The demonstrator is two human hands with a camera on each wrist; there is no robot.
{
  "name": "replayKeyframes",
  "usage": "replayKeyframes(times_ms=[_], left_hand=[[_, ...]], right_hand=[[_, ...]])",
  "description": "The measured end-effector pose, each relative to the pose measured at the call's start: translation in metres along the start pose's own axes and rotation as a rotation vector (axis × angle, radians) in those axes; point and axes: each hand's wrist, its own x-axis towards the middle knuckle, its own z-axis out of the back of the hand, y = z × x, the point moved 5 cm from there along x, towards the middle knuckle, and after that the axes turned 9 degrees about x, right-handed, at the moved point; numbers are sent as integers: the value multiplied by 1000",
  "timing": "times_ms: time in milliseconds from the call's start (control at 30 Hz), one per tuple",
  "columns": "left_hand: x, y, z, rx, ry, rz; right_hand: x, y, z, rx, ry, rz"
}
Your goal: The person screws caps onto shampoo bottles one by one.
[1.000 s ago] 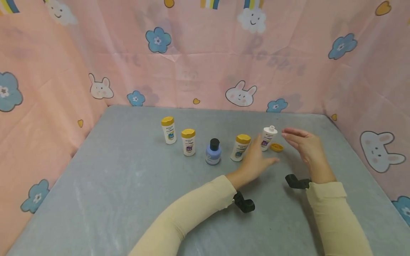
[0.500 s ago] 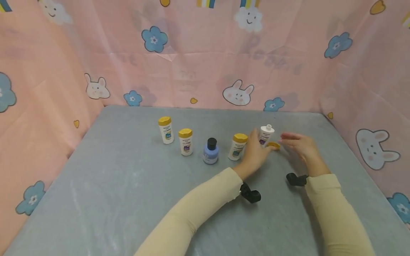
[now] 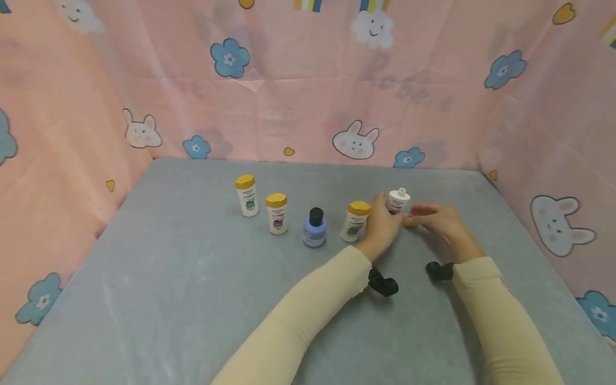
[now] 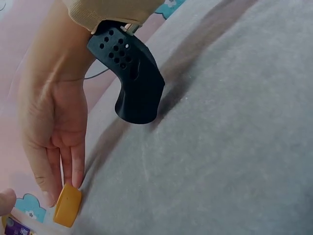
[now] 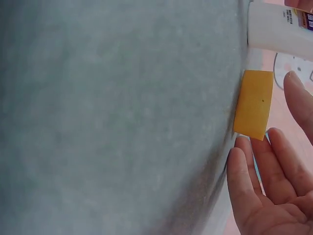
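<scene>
The white bottle [image 3: 398, 200], its narrow neck uncapped, stands at the right of the group. My left hand [image 3: 382, 227] grips it from the left, thumb across its front. On the table just to the right lies a loose yellow cap [image 5: 254, 104]. My right hand [image 3: 444, 223] is around the cap's far side, fingers extended with tips at the edge of the cap; the thumb is apart from it in the right wrist view. In the left wrist view the same cap [image 4: 67, 205] sits at those fingertips, and only the left thumb [image 4: 7, 201] shows by the purple label.
A yellow-capped white bottle [image 3: 355, 222] stands close to the left hand. Further left are a blue bottle with a black cap [image 3: 315, 229] and two more yellow-capped bottles [image 3: 277, 215]. A pink printed curtain [image 3: 289, 107] borders the grey table [image 3: 168, 278].
My left hand has moved in against the white bottle and taken hold of it. My right hand has come left and down to the yellow cap. The head view has shifted slightly.
</scene>
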Motion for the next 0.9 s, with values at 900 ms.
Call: replayKeyframes(times_ms=[900], left_hand=[[-18,-4,2,-100,22,-197]], right_hand=[[-9,10,0,141,-82,57]])
